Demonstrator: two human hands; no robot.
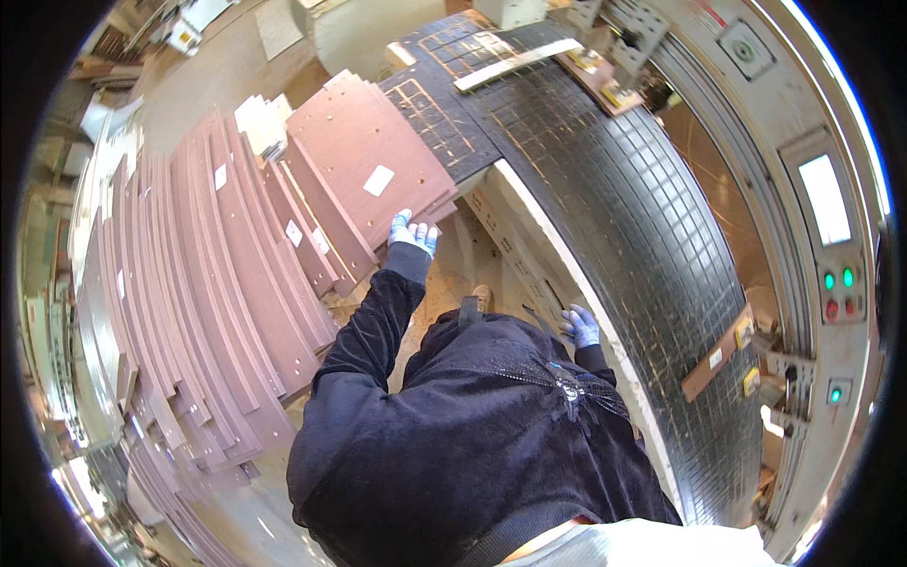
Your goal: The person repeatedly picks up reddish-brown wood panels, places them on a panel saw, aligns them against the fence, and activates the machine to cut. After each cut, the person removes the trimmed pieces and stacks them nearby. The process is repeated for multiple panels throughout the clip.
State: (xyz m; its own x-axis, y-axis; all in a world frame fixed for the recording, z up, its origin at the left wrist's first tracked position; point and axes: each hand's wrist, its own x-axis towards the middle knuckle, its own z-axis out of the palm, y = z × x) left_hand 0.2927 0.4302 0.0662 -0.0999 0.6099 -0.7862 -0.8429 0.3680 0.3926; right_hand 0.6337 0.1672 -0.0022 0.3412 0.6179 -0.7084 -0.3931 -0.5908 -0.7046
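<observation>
My left hand (412, 234), in a blue and white work glove, is at the near edge of a reddish-brown wood panel (368, 138). Its fingers are spread, and I see no clear grip on the panel. That panel tops a small stack, has drilled holes and bears a white label (379, 181). Beside the pale edge of a black gridded machine table (595, 177), my right hand (581, 326) hangs gloved, its fingers apart and nothing visible in it.
Many long brown panels (205, 248) stand in rows at left. On the machine table lie a pale strip (521, 64) and a brown strip (716, 354) near yellow clamp blocks (744, 332). A control panel (843, 290) with a screen and lit buttons is at right.
</observation>
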